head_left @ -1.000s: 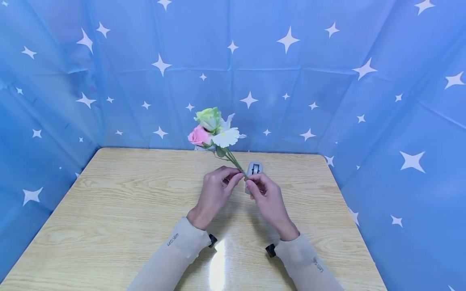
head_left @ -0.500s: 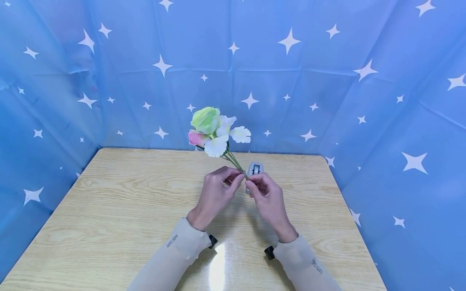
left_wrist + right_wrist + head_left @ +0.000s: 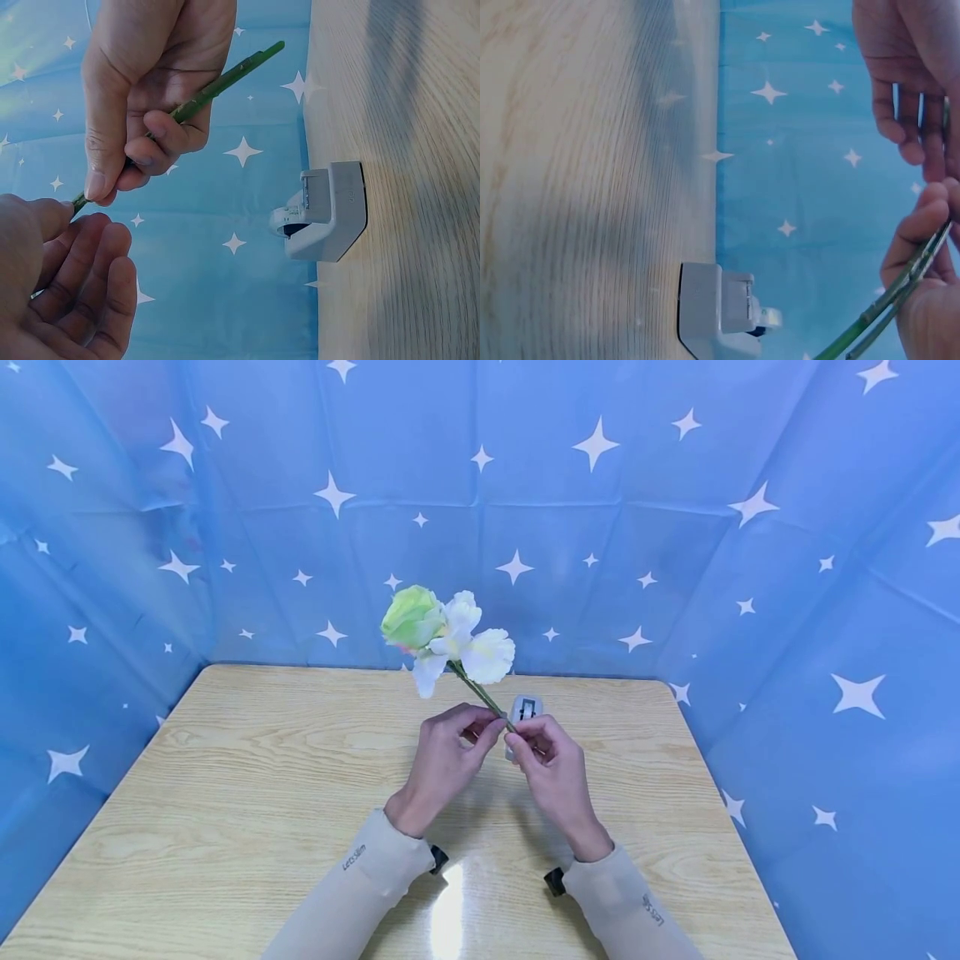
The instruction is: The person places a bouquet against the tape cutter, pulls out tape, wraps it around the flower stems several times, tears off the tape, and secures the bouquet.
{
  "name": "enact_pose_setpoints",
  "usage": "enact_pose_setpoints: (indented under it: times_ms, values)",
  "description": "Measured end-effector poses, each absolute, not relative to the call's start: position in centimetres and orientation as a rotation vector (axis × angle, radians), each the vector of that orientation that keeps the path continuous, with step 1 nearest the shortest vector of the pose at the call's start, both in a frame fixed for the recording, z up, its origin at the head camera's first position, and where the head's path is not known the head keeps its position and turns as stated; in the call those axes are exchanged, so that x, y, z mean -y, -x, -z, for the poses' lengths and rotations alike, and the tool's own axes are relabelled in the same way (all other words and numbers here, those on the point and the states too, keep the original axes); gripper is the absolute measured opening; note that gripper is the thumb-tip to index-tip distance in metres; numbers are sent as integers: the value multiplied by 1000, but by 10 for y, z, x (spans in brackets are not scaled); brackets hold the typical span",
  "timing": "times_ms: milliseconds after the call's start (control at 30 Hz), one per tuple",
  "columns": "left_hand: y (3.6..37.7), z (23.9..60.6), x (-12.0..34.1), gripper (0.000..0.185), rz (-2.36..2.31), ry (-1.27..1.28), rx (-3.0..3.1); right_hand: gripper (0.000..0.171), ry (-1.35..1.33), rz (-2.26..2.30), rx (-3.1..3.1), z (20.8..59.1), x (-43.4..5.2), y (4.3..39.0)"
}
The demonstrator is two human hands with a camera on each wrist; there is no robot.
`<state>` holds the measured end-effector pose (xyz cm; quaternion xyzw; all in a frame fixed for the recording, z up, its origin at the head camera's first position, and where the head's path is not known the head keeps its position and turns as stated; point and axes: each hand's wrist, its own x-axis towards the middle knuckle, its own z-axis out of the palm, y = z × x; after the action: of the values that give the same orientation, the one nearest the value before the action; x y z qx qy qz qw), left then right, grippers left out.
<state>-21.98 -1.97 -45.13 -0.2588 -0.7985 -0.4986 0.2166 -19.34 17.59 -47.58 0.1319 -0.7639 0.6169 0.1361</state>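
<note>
A small bunch of artificial flowers [image 3: 442, 633], with a green rose and white blooms, stands tilted up to the left above the table. Its green stems [image 3: 482, 694] run down to both hands. My left hand [image 3: 489, 727] pinches the stems from the left. My right hand [image 3: 519, 745] grips them just below, thumb and curled fingers round the stems [image 3: 217, 84]. The right wrist view shows the stems [image 3: 889, 307] between my right fingers, with my left hand's fingers [image 3: 904, 90] above. The stems' lower end sticks out free past my right hand.
A small white tape-dispenser-like device [image 3: 525, 708] stands on the wooden table [image 3: 247, 777] just behind my hands, also seen as the device [image 3: 330, 211] and the device [image 3: 712, 309]. Blue star-patterned cloth [image 3: 637, 527] walls the table on three sides.
The bunch has turned about its stems: the pink rose swung out of sight behind the green one and the white blooms came to the front. Both hands stayed in place.
</note>
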Motion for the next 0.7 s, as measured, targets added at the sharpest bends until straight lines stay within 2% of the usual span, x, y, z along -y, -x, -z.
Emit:
enact_pose_setpoints:
  times_ms: [700]
  values:
    - [218,450,19,14,1377,710,2223,15,-421,-1826,2167,478,-174,193]
